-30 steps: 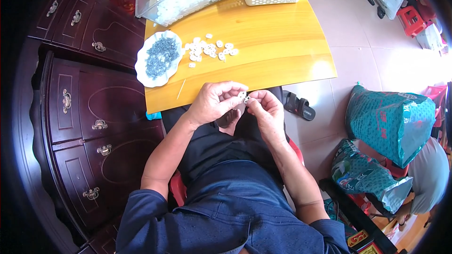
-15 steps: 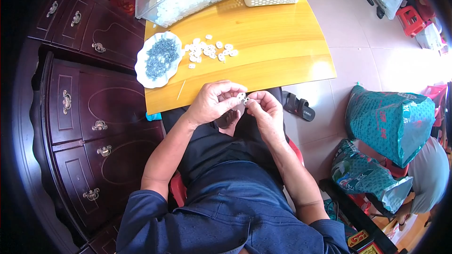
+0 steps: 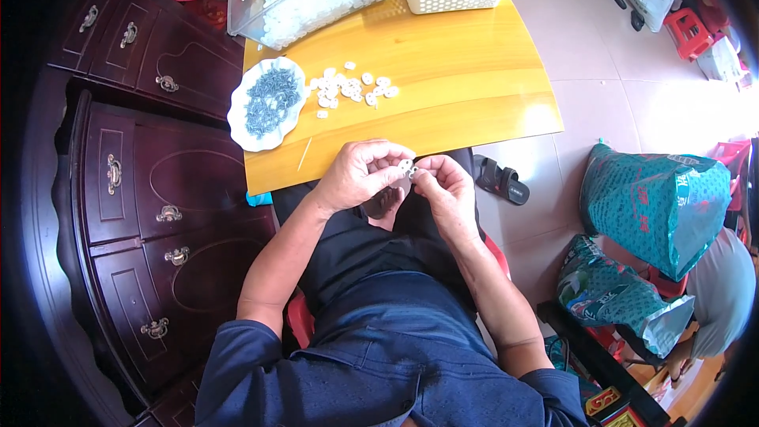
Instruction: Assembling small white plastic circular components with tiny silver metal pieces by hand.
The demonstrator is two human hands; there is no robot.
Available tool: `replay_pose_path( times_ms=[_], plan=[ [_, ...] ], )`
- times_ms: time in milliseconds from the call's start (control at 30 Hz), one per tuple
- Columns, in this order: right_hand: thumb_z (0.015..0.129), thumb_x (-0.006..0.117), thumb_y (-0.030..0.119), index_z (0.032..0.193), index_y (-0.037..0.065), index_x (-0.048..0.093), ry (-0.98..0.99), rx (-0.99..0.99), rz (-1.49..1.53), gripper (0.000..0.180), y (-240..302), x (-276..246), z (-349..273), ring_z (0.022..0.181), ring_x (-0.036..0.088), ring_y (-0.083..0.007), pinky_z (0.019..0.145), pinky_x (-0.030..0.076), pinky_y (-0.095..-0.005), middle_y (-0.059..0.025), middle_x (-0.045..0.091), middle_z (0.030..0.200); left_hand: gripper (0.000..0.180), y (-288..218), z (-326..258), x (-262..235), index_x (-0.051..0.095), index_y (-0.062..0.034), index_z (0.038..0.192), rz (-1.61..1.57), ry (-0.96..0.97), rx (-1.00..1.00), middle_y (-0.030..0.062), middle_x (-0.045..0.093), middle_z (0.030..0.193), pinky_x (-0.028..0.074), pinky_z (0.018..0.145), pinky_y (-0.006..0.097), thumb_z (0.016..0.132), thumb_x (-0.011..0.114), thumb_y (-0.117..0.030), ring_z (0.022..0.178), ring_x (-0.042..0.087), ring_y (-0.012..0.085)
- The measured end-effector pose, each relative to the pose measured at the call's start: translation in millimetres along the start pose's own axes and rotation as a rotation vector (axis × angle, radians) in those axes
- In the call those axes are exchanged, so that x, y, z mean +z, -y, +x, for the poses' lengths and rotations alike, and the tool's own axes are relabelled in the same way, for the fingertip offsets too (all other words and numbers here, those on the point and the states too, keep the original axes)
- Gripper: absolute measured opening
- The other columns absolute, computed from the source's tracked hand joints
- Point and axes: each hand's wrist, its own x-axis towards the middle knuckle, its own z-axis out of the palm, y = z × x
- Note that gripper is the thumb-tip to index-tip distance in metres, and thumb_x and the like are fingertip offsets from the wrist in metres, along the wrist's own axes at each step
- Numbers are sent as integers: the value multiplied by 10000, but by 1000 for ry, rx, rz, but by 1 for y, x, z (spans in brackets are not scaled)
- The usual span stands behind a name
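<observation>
Just off the near edge of the yellow wooden table (image 3: 458,103), over my lap, my two hands meet. Thumb and fingers of my left hand (image 3: 356,175) pinch a small white plastic piece (image 3: 405,164) with holes in it. My right hand (image 3: 448,188) is closed at the same spot, its fingertips against the piece's right side; whatever else they pinch is too small to name. On the table lie several loose white pieces (image 3: 353,88) of similar look. To their left, a white scalloped dish (image 3: 237,125) holds a heap of small dark metal parts (image 3: 273,103).
A clear bin (image 3: 245,20) full of whitish pieces and a white perforated basket (image 3: 419,1) stand at the table's far side. A thin stick (image 3: 304,153) lies near the dish. Dark drawers (image 3: 190,174) flank the left; teal bags (image 3: 648,198) and a person's sleeve (image 3: 723,292) are at right.
Both hands stay in place around the white piece, with only a slight shift of the fingers. The whole view has moved very slightly.
</observation>
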Motion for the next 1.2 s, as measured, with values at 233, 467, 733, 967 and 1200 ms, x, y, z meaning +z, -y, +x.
replay_pose_path(
  times_ms=[233, 467, 733, 967, 1200],
  plan=[
    [942, 605, 15, 997, -23, 630, -13, -8, 6, 71, 2, 0, 0, 798, 622, -82, 744, 520, -229, -38, 669, 891, 206, -3, 2, -2, 705, 2, 1106, -5, 46, -21, -23, 674, 884, 500, 695, 196, 903, 696, -28, 748, 595, 28],
    [945, 612, 29, 1003, -6, 625, -2, 3, 28, 69, 0, -2, 0, 792, 609, -75, 741, 511, -222, -28, 661, 908, 203, 4, 3, -1, 691, 13, 1120, -70, 64, -62, 0, 693, 920, 525, 741, 204, 921, 677, -28, 800, 641, 46],
    [965, 627, 75, 1017, 11, 621, 19, 45, 44, 83, 3, -1, -1, 795, 605, -66, 734, 504, -215, -20, 662, 926, 201, 4, 4, 1, 684, 13, 1124, -91, 88, -50, 14, 705, 927, 536, 744, 215, 930, 678, -41, 808, 658, 58],
    [964, 634, 83, 1046, 1, 634, 11, 55, 23, 116, 3, -1, 0, 789, 614, -63, 728, 502, -213, -24, 684, 919, 189, 6, 3, 1, 705, -1, 1102, -65, 59, -27, 6, 699, 916, 528, 729, 208, 917, 693, -37, 796, 650, 56],
    [972, 654, 130, 1050, 15, 676, 64, 181, 44, 140, 2, -6, 2, 736, 592, -50, 688, 476, -193, -7, 693, 909, 183, 0, 3, 3, 719, -6, 1082, -24, 59, 42, -5, 668, 884, 502, 672, 204, 900, 708, -29, 742, 615, 49]
  ],
)
